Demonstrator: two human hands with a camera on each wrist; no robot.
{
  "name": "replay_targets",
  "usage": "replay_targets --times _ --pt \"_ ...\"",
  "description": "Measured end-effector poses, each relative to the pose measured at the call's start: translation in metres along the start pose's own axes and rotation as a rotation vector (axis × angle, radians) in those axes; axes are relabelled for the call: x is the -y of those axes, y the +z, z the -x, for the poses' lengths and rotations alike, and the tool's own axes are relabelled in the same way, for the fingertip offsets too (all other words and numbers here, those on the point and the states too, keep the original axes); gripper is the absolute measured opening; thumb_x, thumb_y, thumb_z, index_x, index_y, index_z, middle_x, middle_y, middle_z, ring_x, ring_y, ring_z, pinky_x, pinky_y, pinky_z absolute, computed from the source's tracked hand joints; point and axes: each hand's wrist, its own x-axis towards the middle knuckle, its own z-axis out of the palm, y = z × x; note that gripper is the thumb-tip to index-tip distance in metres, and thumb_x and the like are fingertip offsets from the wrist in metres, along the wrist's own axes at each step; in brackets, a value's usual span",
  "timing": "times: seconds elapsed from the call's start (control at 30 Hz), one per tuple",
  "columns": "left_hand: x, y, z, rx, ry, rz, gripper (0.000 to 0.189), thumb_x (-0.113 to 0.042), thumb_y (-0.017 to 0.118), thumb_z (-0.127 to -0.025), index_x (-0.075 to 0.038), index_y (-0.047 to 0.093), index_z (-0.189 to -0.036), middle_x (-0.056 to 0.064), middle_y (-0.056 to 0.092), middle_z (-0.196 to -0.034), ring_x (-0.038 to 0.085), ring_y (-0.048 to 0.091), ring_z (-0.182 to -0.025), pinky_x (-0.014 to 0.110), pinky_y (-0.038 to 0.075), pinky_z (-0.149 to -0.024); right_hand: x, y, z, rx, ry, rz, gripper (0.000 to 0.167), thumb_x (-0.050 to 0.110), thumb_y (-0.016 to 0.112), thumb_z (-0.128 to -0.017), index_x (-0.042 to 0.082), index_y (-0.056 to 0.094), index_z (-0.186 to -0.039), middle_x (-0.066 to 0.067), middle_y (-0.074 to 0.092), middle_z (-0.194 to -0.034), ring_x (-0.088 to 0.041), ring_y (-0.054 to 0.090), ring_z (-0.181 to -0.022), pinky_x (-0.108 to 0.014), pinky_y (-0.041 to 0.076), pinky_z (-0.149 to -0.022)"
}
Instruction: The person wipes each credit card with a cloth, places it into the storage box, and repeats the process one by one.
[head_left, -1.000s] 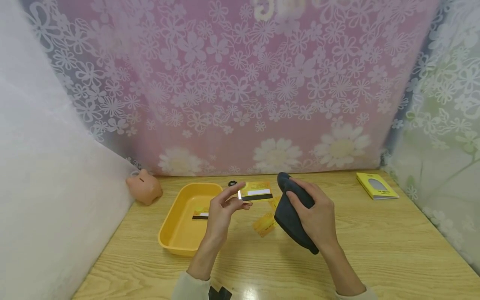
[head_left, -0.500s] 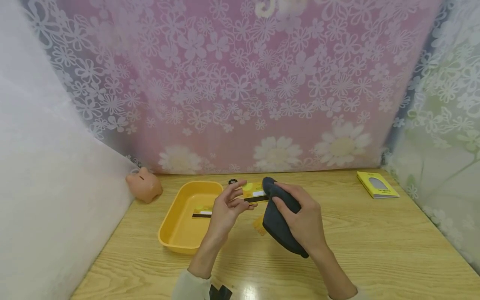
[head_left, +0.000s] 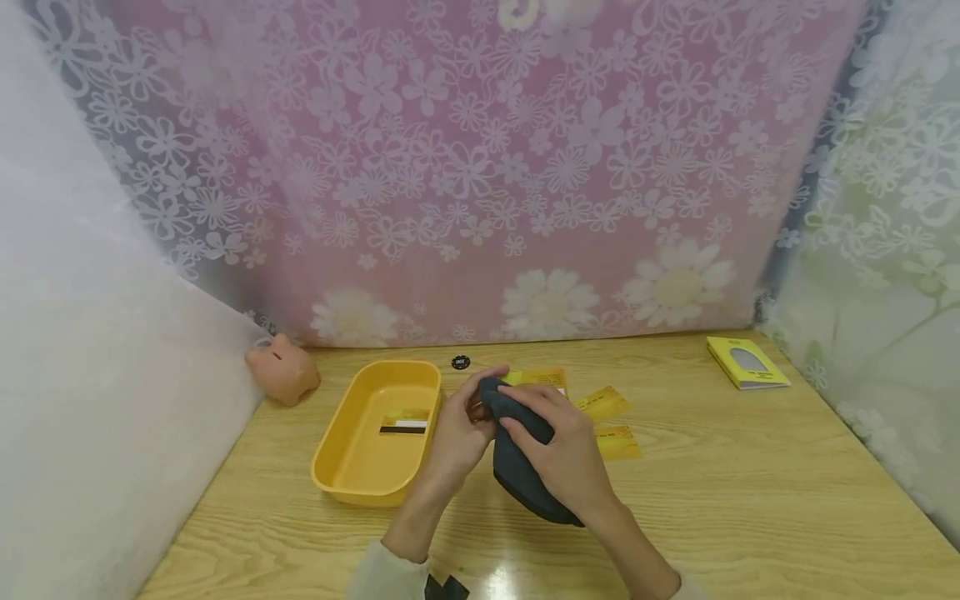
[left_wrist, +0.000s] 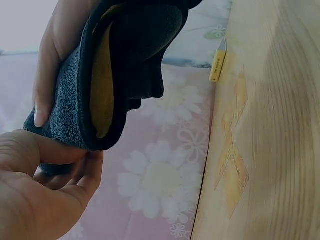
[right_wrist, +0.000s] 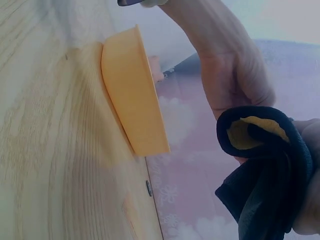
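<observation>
My left hand (head_left: 457,433) pinches a yellow card (head_left: 536,379) by its left end, with the fingers partly hidden behind a dark blue cloth (head_left: 521,458). The cloth is folded round the card and gripped by my right hand (head_left: 566,450), thumb on the near side. Beyond the right fingers the card's far end sticks out. In the left wrist view, a strip of the card (left_wrist: 102,85) shows inside the fold of the cloth. On the table to the right lie yellow cards (head_left: 618,443), partly covered by the right hand.
An orange-yellow tray (head_left: 330,462) stands at left with a card (head_left: 405,423) in it. Behind the tray sit a pink piggy bank (head_left: 283,371) and a black poker chip (head_left: 461,362). A yellow booklet (head_left: 748,364) lies at the back right.
My right hand has moved left with the cloth, over the card and up against the left hand. The left hand has shifted slightly right. More loose cards on the table have come into view.
</observation>
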Motion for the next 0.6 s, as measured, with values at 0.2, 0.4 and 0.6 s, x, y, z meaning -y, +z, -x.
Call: replay_targets --times 0.2,0.4,0.6 --pt "-0.002 0.001 0.002 -0.015 0.000 0.018 0.059 0.011 0.063 -0.096 -0.014 0.056 -0.149 0.015 0.067 -0.134 0.027 0.073 -0.106 0.029 0.061 -0.086 -0.001 0.000 0.000 -0.016 0.003 0.043 0.043 0.010 0.083 -0.090 0.022 0.074 -0.131 0.001 0.069 -0.125 -0.020 0.068 -0.112 -0.041 0.063 -0.087" --pt "-0.004 0.001 0.005 -0.032 -0.031 0.001 0.058 0.007 0.069 -0.095 -0.018 0.059 -0.147 0.014 0.069 -0.131 0.028 0.074 -0.099 0.038 0.062 -0.090 -0.004 -0.007 -0.001 -0.047 -0.021 0.099 0.043 0.007 0.084 -0.088 0.018 0.076 -0.129 -0.001 0.070 -0.120 -0.020 0.070 -0.106 -0.042 0.064 -0.083" --pt "-0.005 -0.001 0.008 -0.070 -0.055 -0.024 0.059 0.010 0.070 -0.093 -0.021 0.063 -0.143 0.015 0.064 -0.136 0.027 0.070 -0.096 0.038 0.063 -0.088 -0.009 -0.016 0.001 -0.099 -0.030 0.167 0.045 0.005 0.085 -0.086 0.016 0.076 -0.128 -0.004 0.071 -0.119 -0.025 0.072 -0.104 -0.046 0.064 -0.080"
